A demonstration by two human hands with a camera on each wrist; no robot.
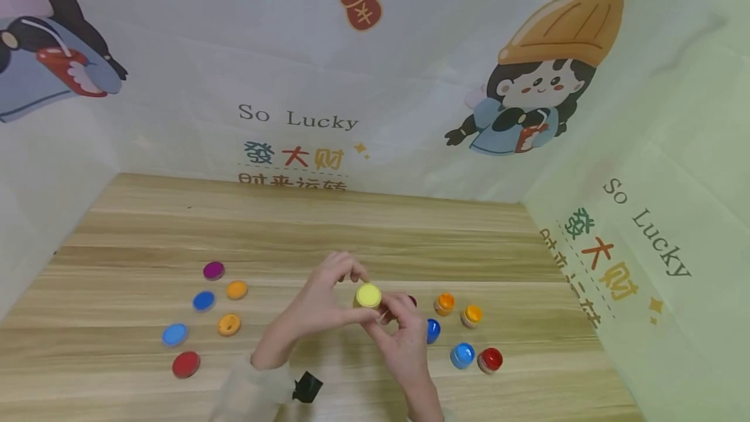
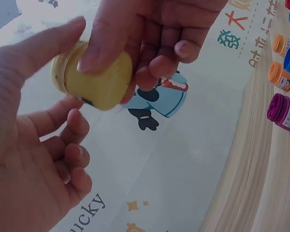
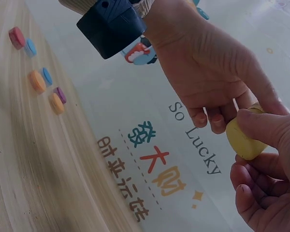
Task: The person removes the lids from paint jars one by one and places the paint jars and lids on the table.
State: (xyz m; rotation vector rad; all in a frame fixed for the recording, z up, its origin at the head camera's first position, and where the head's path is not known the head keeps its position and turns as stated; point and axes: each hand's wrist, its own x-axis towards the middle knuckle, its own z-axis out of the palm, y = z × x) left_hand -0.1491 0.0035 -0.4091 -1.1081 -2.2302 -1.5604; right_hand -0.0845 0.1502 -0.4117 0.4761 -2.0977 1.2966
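Both my hands are raised above the table around a small yellow paint jar (image 1: 368, 296), whose pale yellow top faces up in the head view. My right hand (image 1: 404, 342) pinches the jar's body between thumb and fingers. My left hand (image 1: 319, 298) has its thumb and index finger on either side of the lid end (image 2: 62, 72); its other fingers curl loosely. In the right wrist view, fingers cover part of the yellow jar (image 3: 246, 137). Whether the lid is loose cannot be seen.
On the table's right stand several open paint jars, including a red jar (image 1: 490, 360), a light blue jar (image 1: 463, 355) and an orange jar (image 1: 444, 303). Several lids lie at the left, among them a red lid (image 1: 186, 365) and a purple lid (image 1: 213, 270). A printed cloth (image 1: 410, 83) hangs behind.
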